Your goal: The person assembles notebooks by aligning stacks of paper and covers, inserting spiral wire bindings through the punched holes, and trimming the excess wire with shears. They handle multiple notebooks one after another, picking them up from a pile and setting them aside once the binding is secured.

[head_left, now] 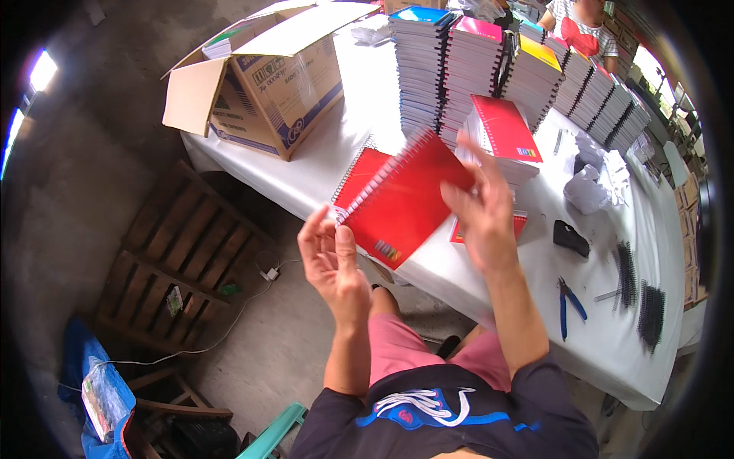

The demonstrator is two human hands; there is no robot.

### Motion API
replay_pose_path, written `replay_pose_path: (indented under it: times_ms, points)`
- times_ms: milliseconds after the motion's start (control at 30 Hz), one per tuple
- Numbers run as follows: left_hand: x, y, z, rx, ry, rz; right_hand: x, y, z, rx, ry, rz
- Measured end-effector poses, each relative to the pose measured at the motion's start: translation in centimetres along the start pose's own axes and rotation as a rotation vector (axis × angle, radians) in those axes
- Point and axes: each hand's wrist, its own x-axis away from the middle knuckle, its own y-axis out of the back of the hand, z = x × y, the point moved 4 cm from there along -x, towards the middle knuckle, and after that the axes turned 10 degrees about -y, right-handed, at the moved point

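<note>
A red spiral notebook (pixel 417 203) is held tilted in the air in front of me, its wire binding along the upper left edge. My left hand (pixel 336 264) has thumb and fingers at the notebook's lower left corner, by the end of the binding. My right hand (pixel 489 218) is at its right side, fingers spread and slightly blurred, the thumb over the cover. Behind it, a second red spiral notebook (pixel 359 180) lies on the table, partly covered. Another red one (pixel 520 226) shows beyond my right wrist.
On the white-covered table (pixel 489 287) are an open cardboard box (pixel 283 92), tall notebook stacks (pixel 420 76), a red-topped stack (pixel 508 130), crumpled plastic (pixel 592 187), a black object (pixel 569 237), blue-handled cutters (pixel 569 306) and black binding coils (pixel 650 314). A person (pixel 585 30) is beyond. A wooden pallet (pixel 164 268) lies left.
</note>
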Motion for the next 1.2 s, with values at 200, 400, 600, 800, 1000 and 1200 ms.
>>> replay_pose_path:
  times_ms: [200,400,600,800,1000,1200]
  points:
    - [-3.0,4.1,2.3,-0.282,0.026,0.0,-10.0,-3.8,1.2,-0.28,-0.036,0.464]
    - [-1.6,5.6,9.2,-0.3,0.28,0.06,-10.5,-10.2,-4.2,1.2,0.051,0.993]
    - [-1.8,4.4,11.0,-0.289,0.21,0.08,-10.7,-5.6,-7.9,0.971,0.51,0.295]
    - [-3.4,1.7,12.9,-0.361,0.08,-0.076,-11.0,-0.2,-16.5,0.334,-0.081,-0.226]
    - [-3.4,2.4,13.8,-0.229,0.124,-0.105,-10.7,-0.4,-16.7,0.254,0.004,-0.357]
    - [-2.9,0.1,4.6,-0.675,-0.461,-0.072,-1.7,0.0,-7.0,0.544,0.441,-0.138]
